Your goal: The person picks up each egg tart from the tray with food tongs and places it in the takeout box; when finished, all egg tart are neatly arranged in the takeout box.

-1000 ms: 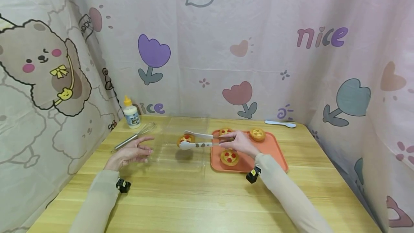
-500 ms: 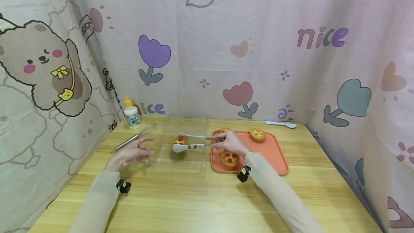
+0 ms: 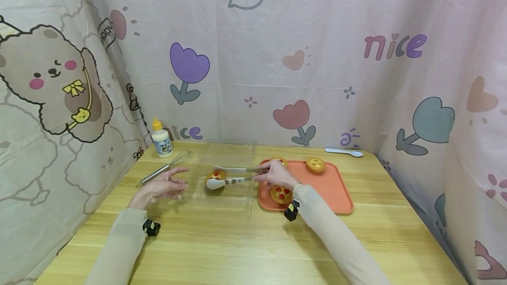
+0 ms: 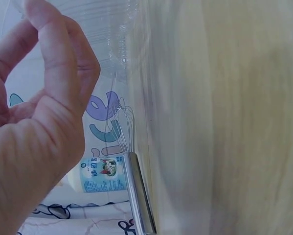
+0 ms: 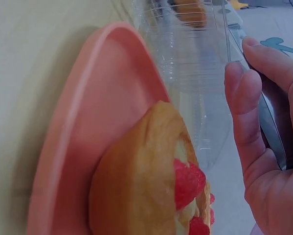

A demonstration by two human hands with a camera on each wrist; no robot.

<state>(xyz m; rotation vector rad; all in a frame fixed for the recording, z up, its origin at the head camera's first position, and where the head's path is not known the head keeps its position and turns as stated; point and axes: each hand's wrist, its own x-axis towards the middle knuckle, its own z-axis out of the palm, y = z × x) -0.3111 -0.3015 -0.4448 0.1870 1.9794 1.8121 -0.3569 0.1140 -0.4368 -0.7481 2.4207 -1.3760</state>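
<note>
The right hand pinches tongs; their tart has neared the clear box's left edge, probably far enough. The left hand is relaxed, empty.

High head view, close wrist views

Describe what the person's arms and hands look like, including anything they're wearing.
Both the left hand and right hand are bare, without gloves. The left sleeve and right sleeve are long, plain and pale beige. Each wrist carries a small, boxy black device, left device and right device, with a yellowish patch.
</note>
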